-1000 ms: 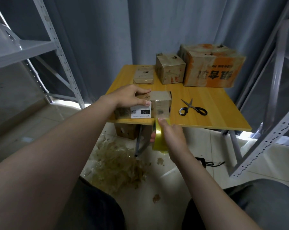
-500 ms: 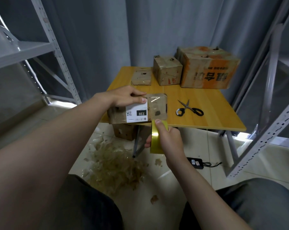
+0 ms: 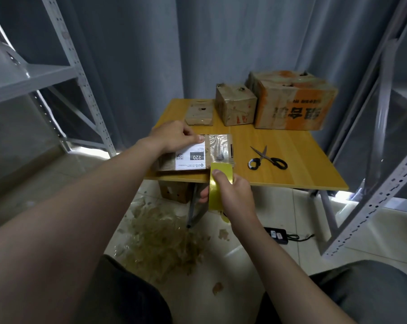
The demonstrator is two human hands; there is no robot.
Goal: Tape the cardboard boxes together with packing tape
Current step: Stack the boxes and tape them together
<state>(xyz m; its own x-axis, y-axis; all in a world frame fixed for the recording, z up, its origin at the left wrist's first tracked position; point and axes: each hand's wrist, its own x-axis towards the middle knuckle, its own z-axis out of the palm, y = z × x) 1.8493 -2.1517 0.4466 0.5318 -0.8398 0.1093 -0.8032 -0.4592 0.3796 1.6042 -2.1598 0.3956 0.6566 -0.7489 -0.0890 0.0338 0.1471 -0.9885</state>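
A small cardboard box (image 3: 217, 148) with a white "220" label lies tipped toward me at the front left edge of the yellow table (image 3: 291, 164). My left hand (image 3: 174, 136) grips its far top edge. My right hand (image 3: 232, 192) holds a yellow roll of packing tape (image 3: 217, 190) just below the table's edge, thumb pressing the roll's top against the box's near lower corner. A clear strip of tape shines on the box's right part.
Black-handled scissors (image 3: 268, 159) lie on the table right of the box. Three more boxes stand at the back: a flat one (image 3: 199, 113), a cube (image 3: 235, 106), a large orange one (image 3: 291, 101). Metal shelving flanks both sides. Tape scraps (image 3: 160, 239) litter the floor.
The box has tipped further toward me, its label face now turned up. My right hand with the tape roll rose from below the table edge to the box's lower corner.
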